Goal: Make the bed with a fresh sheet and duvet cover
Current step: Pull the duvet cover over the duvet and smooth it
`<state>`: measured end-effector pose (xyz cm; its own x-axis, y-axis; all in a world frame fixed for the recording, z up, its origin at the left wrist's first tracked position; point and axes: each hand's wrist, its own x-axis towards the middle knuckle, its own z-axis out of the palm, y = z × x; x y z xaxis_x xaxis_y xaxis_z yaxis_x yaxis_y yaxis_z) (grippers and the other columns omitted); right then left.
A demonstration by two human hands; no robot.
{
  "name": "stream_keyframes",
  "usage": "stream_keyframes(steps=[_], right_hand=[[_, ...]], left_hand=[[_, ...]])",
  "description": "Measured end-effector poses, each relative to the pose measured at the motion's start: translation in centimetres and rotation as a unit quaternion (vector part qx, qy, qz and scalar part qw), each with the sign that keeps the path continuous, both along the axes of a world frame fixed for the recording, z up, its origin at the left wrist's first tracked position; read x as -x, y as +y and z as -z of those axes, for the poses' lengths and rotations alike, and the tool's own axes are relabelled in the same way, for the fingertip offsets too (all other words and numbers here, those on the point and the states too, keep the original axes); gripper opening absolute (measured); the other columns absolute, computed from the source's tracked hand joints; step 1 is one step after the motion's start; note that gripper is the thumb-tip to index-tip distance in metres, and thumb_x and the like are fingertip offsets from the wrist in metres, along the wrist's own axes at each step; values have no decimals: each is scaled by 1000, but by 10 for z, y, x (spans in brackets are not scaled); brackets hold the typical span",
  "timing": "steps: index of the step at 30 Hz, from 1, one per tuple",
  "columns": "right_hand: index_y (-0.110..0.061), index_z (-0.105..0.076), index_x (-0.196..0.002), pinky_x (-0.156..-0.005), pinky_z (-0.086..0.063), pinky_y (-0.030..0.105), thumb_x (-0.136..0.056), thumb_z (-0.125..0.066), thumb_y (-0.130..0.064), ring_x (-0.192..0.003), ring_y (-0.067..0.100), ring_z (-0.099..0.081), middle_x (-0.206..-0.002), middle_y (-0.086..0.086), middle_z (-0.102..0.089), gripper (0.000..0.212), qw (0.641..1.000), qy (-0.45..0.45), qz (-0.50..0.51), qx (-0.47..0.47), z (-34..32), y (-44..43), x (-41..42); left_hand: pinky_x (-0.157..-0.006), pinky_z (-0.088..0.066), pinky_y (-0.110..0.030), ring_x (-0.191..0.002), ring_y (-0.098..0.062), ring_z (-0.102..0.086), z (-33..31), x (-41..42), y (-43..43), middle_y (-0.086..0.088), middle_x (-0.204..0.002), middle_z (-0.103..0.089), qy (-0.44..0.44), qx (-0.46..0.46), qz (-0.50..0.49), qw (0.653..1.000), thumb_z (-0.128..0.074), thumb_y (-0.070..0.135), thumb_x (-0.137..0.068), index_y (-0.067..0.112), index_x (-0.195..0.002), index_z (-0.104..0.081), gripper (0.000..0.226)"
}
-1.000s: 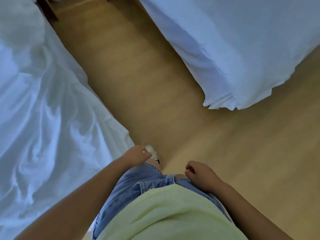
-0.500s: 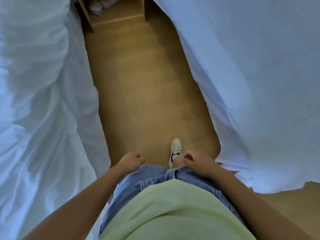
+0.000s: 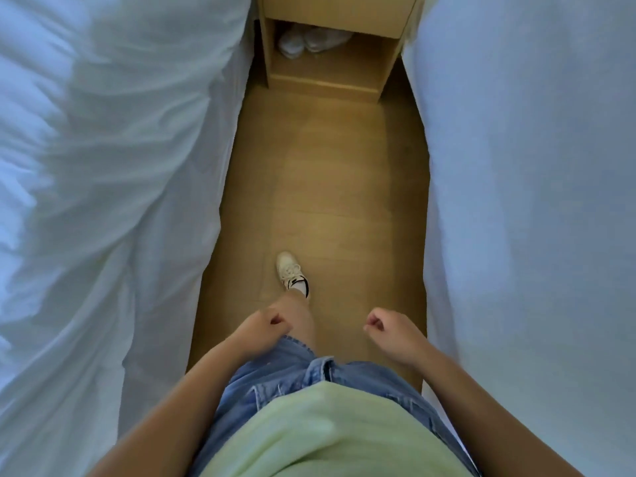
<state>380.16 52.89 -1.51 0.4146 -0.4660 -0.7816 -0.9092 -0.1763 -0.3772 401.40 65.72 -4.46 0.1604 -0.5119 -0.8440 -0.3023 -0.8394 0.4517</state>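
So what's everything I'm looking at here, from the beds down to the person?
rumpled bedding: one heap, white, on the left bed
smooth sheet: one, white, over the right bed
nightstand: one, light wood, at the far end between the beds
pale items: two it seems, white, in the nightstand's open shelf; too blurred to name
floor: tan wood, the aisle between the beds
shoe: one, white with black trim, on the person's foot
shorts: one pair, blue denim, lower centre
shirt: one, pale green, bottom
left hand: loosely curled, holds nothing
right hand: loosely curled, holds nothing
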Motion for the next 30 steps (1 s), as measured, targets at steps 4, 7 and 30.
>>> stream_keyframes(steps=[4, 7, 30], right_hand=[[-14, -57, -98, -78, -47, 34, -96, -48, -25, -89, 22, -60, -95, 5, -64, 14, 1000, -7, -18, -18, -7, -88, -88], [-16, -57, -96, -78, -48, 37, -95, -47, -24, -87, 23, -61, -93, 6, -65, 13, 999, -25, -15, -27, -22, -152, -153], [-12, -58, -98, -62, -40, 29, -95, -46, -27, -71, 17, -53, -86, 5, -61, 20, 972, -50, -227, -9, -24, -616, -593]], left_hand=[[-73, -46, -30, -79, -19, -55, -4, -100, -96, -12, -89, -63, -30, 12, -69, 997, -54, 25, -93, 0, -96, -63, 26], [-79, -45, -30, -89, -21, -56, -17, -172, -166, -10, -97, -61, -91, 10, -12, 996, -49, 28, -95, 2, -104, -61, 30], [-81, -46, -35, -90, -23, -59, -33, -471, -557, -6, -94, -63, -96, 40, -223, 969, -51, 28, -94, 12, -100, -61, 19]])
